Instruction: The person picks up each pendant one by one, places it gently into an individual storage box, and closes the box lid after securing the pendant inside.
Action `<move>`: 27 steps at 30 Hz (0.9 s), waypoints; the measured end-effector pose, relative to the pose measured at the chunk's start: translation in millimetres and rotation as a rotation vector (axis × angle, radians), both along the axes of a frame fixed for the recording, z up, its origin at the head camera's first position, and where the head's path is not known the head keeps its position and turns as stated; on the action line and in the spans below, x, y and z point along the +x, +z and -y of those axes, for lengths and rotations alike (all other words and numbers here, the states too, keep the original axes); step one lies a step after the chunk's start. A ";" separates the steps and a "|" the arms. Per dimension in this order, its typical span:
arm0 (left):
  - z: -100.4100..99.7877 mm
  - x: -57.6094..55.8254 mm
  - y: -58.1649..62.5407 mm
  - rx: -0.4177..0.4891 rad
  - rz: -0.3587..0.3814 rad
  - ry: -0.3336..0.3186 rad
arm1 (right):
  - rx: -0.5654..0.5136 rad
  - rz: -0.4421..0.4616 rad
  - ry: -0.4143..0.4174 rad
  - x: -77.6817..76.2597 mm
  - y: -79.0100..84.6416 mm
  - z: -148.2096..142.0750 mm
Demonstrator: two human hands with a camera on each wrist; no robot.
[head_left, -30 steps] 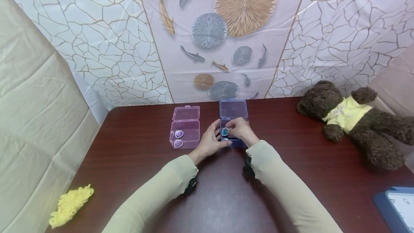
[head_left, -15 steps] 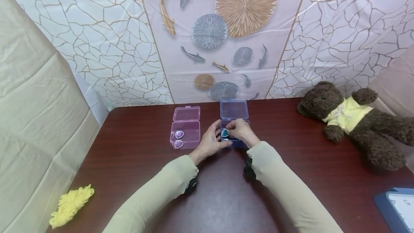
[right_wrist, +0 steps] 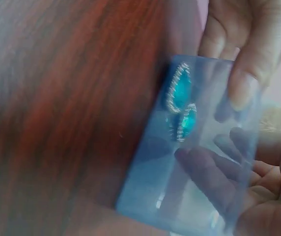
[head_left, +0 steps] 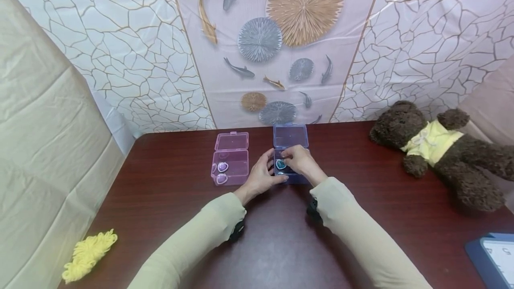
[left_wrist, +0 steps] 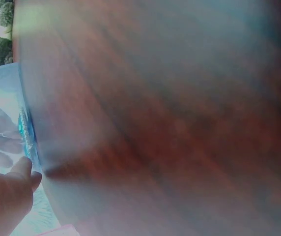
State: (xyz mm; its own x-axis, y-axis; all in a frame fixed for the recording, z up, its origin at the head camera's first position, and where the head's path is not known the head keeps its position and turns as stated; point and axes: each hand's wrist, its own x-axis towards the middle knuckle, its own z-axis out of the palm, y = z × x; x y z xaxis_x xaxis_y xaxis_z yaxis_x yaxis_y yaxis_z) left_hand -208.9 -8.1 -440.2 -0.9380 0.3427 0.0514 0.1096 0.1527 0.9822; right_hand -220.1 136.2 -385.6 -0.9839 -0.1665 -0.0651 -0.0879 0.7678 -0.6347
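An open clear-blue plastic box (head_left: pixel 295 178) stands at the back middle of the table, its lid (head_left: pixel 290 136) tipped back. My left hand (head_left: pixel 262 175) holds its left front corner, thumb along the front wall and fingers at the side. Inside lies a teal gem (head_left: pixel 281 164) with a silver beaded edge. A second teal gem shape (right_wrist: pixel 181 88) shows through the wall in the right wrist view. My right hand (head_left: pixel 300 160) reaches into the box from the right; one extended fingertip (right_wrist: pixel 183 156) is close beside the gems, with nothing pinched.
Left of the blue box stands an open pink plastic box (head_left: pixel 239 168) with purple gems (head_left: pixel 222 167) inside. A brown teddy bear (head_left: pixel 433 146) lies at the right. Yellow yarn (head_left: pixel 89 255) is at the front left, and a blue-framed white board (head_left: pixel 495 253) at the front right edge.
My right fingers have drawn back from the teal gem, which now shows more fully and slightly farther right. My left hand keeps its place on the box.
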 end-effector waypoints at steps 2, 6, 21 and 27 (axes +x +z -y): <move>0.0 -0.5 -0.3 0.003 0.007 0.008 | -0.072 -0.020 -0.005 0.2 3.5 -3.9; 0.3 -0.9 1.4 -0.014 0.024 0.017 | -0.449 -0.010 -0.191 -6.4 8.8 -19.1; 2.1 11.1 21.6 -0.015 0.074 0.012 | -0.781 0.215 -0.520 -34.8 -5.6 -61.4; 3.2 18.9 36.8 -0.007 0.068 0.005 | -0.783 0.230 -0.471 -37.3 -2.9 -60.3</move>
